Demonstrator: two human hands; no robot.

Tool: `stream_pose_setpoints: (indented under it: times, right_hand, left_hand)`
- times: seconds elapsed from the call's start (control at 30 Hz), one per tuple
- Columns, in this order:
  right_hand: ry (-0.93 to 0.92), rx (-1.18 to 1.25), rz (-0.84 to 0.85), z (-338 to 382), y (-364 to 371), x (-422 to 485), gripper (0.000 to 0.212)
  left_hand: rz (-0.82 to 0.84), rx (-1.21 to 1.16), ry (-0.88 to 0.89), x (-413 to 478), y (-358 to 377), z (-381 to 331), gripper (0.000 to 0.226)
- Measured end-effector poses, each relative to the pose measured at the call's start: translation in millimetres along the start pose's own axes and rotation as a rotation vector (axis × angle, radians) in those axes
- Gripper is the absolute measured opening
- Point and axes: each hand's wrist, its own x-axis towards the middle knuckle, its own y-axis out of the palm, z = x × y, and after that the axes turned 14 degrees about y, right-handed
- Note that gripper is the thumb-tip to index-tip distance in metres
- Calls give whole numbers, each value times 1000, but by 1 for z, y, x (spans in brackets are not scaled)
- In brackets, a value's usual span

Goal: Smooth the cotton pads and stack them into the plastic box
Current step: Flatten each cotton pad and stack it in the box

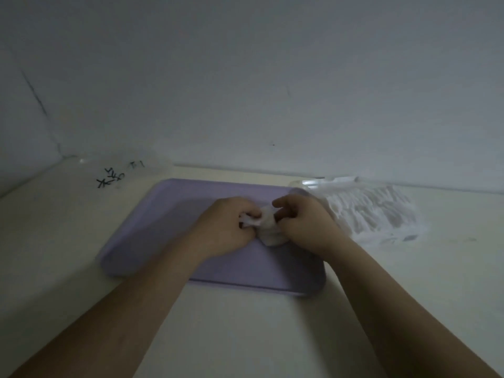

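A crumpled white cotton pad (268, 227) is held over the middle of a lilac tray (174, 230). My left hand (229, 227) pinches its left edge and my right hand (305, 225) grips its right side; the pad's middle sags between them. A heap of white cotton pads in a clear plastic bag (376, 214) lies just right of the tray. A clear plastic box (114, 173) with black handwriting on it stands at the back left, faint against the table.
The cream table (245, 336) meets a white wall at the back and a corner at the far left. Both my forearms reach in from the bottom edge across the table's front.
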Motion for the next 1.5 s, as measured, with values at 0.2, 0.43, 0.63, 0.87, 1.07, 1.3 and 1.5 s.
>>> stream_pose_setpoints:
  times: [0.2, 0.43, 0.63, 0.87, 1.07, 1.3, 1.5]
  right_hand:
    - [-52, -19, -111, -10, 13, 11, 20]
    - [-16, -25, -71, -5, 17, 14, 56]
    - [-15, -78, 8, -10, 19, 14, 43]
    - [-66, -120, 38, -9, 20, 8, 19]
    - [-71, 7, 149, -10, 18, 4, 22]
    - [-47, 461, -3, -15, 9, 1, 19]
    - [30, 660, -74, -13, 6, -1, 29]
  left_hand:
    - [-86, -266, -70, -16, -4, 10, 15]
    - [-135, -457, -170, -22, -8, 2, 22]
    - [-372, -482, -272, -22, -6, 7, 20]
    - [-182, -476, -234, -28, -5, 10, 26]
    - [-151, -433, -209, -28, -4, 8, 43]
    - [-314, -632, -286, -28, -15, 9, 43]
    - [-374, -839, -297, -29, -19, 8, 6]
